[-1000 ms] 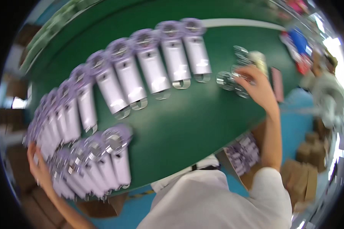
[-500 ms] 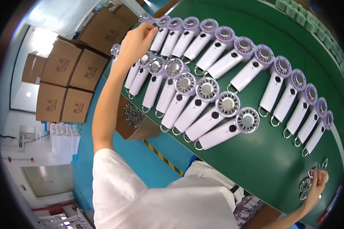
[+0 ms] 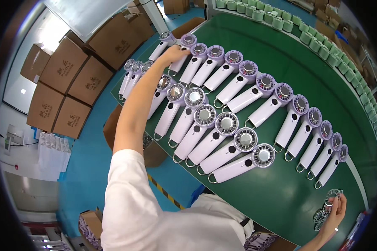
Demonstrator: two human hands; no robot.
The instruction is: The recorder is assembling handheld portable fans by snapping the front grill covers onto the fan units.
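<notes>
Green tabletop (image 3: 289, 188), handheld fans (image 3: 241, 166) — pale handles (image 3: 230, 171), purple rims (image 3: 273, 87).

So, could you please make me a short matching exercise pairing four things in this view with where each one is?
Column one:
1. Left hand
2. Right hand
3. Pale green cylindrical pieces
4. Yellow-and-black striped tape

Column two:
A. Touching a round silver slotted grille
B. On the blue floor
C. At a white-and-purple handheld fan
D. Lined up along the view's upper right

Pairs: 1-C, 2-A, 3-D, 4-B.
</notes>
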